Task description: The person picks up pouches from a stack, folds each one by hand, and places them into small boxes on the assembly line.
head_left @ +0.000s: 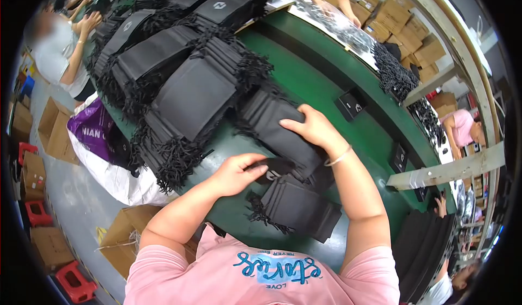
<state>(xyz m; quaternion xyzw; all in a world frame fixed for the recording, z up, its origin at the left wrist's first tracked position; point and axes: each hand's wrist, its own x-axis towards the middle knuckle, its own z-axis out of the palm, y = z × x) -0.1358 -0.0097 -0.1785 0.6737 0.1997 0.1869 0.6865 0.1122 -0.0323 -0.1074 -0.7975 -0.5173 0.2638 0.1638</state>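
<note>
My left hand (239, 174) pinches the end of a black item with a pale logo, low over the green surface. My right hand (314, 128) lies over a stack of flat black pouches (285, 134), thumb on top and fingers round the far edge. Just below, nearer my body, is a smaller stack of black pouches (302, 207) with dark strings at its left side. Large piles of black pouches (196, 95) with tangled black cords lie beyond my hands to the left.
The green belt (304, 60) carries single black pouches (351, 104) at the right. A metal frame (446, 169) crosses the right side. Co-workers (57, 52) stand left, top and right. Cardboard boxes (57, 128), red stools (76, 280) and a white-purple sack (111, 163) are on the left floor.
</note>
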